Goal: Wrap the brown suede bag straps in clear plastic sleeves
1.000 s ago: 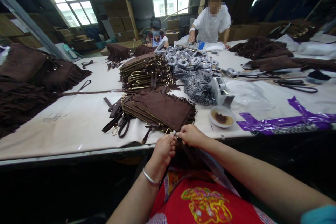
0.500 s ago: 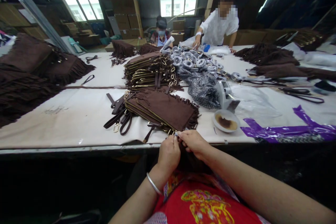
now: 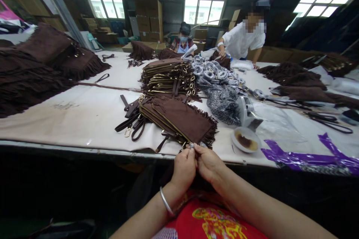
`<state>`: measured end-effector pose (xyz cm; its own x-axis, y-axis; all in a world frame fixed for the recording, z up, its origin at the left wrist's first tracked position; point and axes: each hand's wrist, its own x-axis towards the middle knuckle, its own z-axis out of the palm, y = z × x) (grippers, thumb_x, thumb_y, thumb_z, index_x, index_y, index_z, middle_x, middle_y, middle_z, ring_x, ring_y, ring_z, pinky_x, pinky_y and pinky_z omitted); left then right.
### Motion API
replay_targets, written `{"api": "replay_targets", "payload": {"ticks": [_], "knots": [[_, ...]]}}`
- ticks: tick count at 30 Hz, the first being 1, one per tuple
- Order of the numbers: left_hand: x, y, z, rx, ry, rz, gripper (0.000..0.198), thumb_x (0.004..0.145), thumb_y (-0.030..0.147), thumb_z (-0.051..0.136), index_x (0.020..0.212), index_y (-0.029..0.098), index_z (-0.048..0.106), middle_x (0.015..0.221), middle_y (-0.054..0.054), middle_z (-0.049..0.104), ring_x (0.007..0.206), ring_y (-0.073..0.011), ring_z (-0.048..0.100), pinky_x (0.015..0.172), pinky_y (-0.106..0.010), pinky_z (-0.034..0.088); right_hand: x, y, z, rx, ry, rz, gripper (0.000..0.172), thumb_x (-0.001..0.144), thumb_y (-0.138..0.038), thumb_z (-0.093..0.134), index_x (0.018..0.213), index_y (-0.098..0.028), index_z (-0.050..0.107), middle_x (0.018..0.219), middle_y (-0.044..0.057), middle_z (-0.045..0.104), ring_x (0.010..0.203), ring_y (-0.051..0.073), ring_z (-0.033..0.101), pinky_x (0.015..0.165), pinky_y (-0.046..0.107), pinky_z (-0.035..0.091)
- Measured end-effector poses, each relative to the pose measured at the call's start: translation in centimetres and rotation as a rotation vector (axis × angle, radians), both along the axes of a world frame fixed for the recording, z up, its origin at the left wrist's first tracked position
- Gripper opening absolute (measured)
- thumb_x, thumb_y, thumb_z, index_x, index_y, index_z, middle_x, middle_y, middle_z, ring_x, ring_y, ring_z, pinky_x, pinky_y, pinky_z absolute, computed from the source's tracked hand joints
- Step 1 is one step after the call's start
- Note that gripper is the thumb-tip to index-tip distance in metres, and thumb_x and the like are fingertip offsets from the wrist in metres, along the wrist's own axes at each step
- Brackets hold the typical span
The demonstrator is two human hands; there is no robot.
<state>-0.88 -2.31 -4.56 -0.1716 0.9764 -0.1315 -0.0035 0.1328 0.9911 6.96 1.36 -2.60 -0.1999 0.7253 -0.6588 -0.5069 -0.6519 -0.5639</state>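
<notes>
A pale-covered worktop [image 3: 56,125] spans a dim room with paned windows [image 3: 206,3] and stacked cardboard boxes [image 3: 150,20]. By its near edge lies a pile of flat, suede-like brown fringed pouches [image 3: 185,119] with gold-toned zips. At the pile's near corner, the left hand [image 3: 183,166] and right hand [image 3: 211,162] are closed, fingertips pinching a small pale piece [image 3: 192,145], too small to identify. A round white bowl [image 3: 256,145] sits rightward.

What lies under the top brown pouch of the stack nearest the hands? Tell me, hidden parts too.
More brown pouches show beneath the top pouch, their gold-toned edges visible along the stack's left side. Their faces are mostly covered, and I cannot count them.
</notes>
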Motion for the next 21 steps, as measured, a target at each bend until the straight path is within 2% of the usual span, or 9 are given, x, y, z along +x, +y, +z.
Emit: {"api": "replay_targets", "payload": {"ticks": [3, 5, 7, 9, 12, 15, 16, 18, 21], "knots": [[0.2, 0.4, 0.9, -0.253, -0.631, -0.001, 0.028, 0.088, 0.038, 0.05, 0.067, 0.02, 0.044, 0.048, 0.008, 0.037, 0.035, -0.0051, 0.029, 0.036, -0.018, 0.024, -0.1, -0.1, 0.0, -0.057, 0.106, 0.136, 0.023, 0.088, -0.036, 0.053, 0.078, -0.016, 0.059, 0.042, -0.005, 0.047, 0.03, 0.008, 0.035, 0.031, 0.019, 0.027], [0.1, 0.7, 1.5, -0.362, -0.931, 0.018, 0.022, 0.086, 0.031, 0.055, 0.072, 0.019, 0.044, 0.048, 0.01, 0.034, 0.034, -0.0022, 0.024, 0.035, -0.014, 0.021, 0.1, 0.1, -0.3, -0.052, 0.198, 0.152, 0.021, 0.086, -0.036, 0.057, 0.086, -0.016, 0.061, 0.047, -0.004, 0.053, 0.032, 0.007, 0.037, 0.032, 0.017, 0.029], [0.0, 0.9, 1.9, -0.432, -1.105, 0.034, 0.017, 0.087, 0.025, 0.056, 0.076, 0.019, 0.045, 0.048, 0.011, 0.032, 0.033, -0.0004, 0.023, 0.035, -0.011, 0.019, 0.3, 0.2, -0.6, -0.04, 0.282, 0.153, 0.021, 0.085, -0.033, 0.058, 0.093, -0.014, 0.063, 0.06, 0.001, 0.062, 0.037, 0.007, 0.043, 0.034, 0.017, 0.034], [-0.1, 0.9, 2.0, -0.463, -1.16, 0.017, 0.015, 0.088, 0.023, 0.054, 0.077, 0.018, 0.046, 0.048, 0.012, 0.032, 0.032, 0.0003, 0.023, 0.035, -0.01, 0.02, 0.5, 0.4, -0.8, -0.021, 0.325, 0.168, 0.021, 0.084, -0.032, 0.06, 0.092, -0.013, 0.064, 0.069, 0.004, 0.066, 0.042, 0.007, 0.049, 0.037, 0.017, 0.037], [-0.6, 0.6, 1.9, -0.48, -0.965, -0.127, 0.022, 0.086, 0.034, 0.058, 0.075, 0.017, 0.05, 0.047, 0.009, 0.039, 0.032, -0.0011, 0.03, 0.035, -0.012, 0.024, 0.9, 0.4, -0.9, 0.07, 0.303, 0.169, 0.021, 0.08, -0.034, 0.063, 0.079, -0.013, 0.063, 0.069, 0.005, 0.066, 0.046, 0.009, 0.052, 0.042, 0.02, 0.042], [-2.2, 0.6, 2.3, -0.407, -0.458, -0.324, 0.036, 0.079, 0.047, 0.063, 0.067, 0.015, 0.055, 0.049, 0.001, 0.053, 0.038, -0.007, 0.046, 0.039, -0.017, 0.034, 1.5, 0.5, -0.8, 0.16, 0.313, 0.12, 0.021, 0.08, -0.033, 0.063, 0.072, -0.014, 0.06, 0.071, 0.006, 0.066, 0.053, 0.012, 0.057, 0.052, 0.023, 0.047], [-2.8, 0.9, 2.6, -0.363, -0.296, -0.326, 0.038, 0.078, 0.048, 0.065, 0.065, 0.014, 0.057, 0.051, -0.001, 0.057, 0.042, -0.0086, 0.05, 0.041, -0.018, 0.036, 1.8, 0.6, -0.6, 0.17, 0.342, 0.099, 0.019, 0.081, -0.031, 0.062, 0.072, -0.014, 0.06, 0.073, 0.006, 0.067, 0.057, 0.013, 0.06, 0.055, 0.024, 0.048], [-4.0, 1.9, 3.4, -0.294, -0.124, -0.209, 0.035, 0.076, 0.047, 0.067, 0.068, 0.013, 0.06, 0.061, -0.005, 0.063, 0.051, -0.0114, 0.058, 0.047, -0.019, 0.041, 2.2, 0.8, -0.3, 0.162, 0.398, 0.063, 0.017, 0.083, -0.028, 0.06, 0.072, -0.014, 0.06, 0.074, 0.006, 0.067, 0.065, 0.015, 0.063, 0.06, 0.025, 0.049], [-4.5, 4.4, 4.5, -0.282, -0.255, -0.072, 0.034, 0.077, 0.046, 0.067, 0.084, 0.014, 0.061, 0.084, -0.011, 0.069, 0.069, -0.0171, 0.067, 0.058, -0.026, 0.05, 2.6, 0.8, 0.5, 0.152, 0.433, 0.039, 0.02, 0.087, -0.029, 0.057, 0.073, -0.014, 0.06, 0.069, 0.005, 0.066, 0.065, 0.014, 0.062, 0.062, 0.024, 0.047]]}}
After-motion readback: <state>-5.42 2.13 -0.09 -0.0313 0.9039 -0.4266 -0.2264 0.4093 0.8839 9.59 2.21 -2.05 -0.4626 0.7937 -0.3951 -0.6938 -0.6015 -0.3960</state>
